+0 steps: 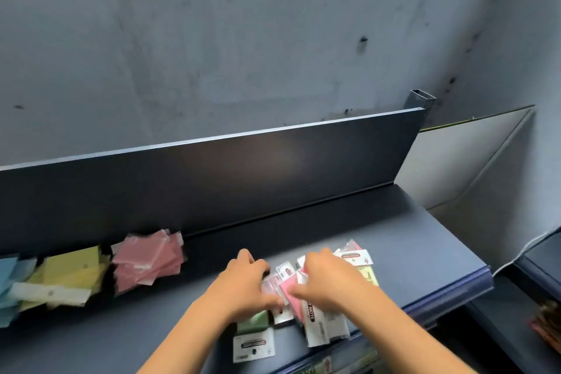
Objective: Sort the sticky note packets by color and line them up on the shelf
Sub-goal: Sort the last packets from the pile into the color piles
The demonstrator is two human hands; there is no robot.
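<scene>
Right of the sorted pink packet pile point(148, 261), on the dark metal shelf point(349, 222), both hands dig the mixed packet heap point(321, 313): left hand point(246, 279) curled on clear-wrapped packets, right hand point(328, 279) pinching a pink packet point(293, 294). Light, slippery film; grab edges.

We look down and forward from head height, close over the dark shelf point(334, 222), whose back panel point(212, 179) runs from nine o'clock up toward one o'clock. A grey wall point(243, 39) fills twelve o'clock; both forearms enter from six o'clock.
</scene>
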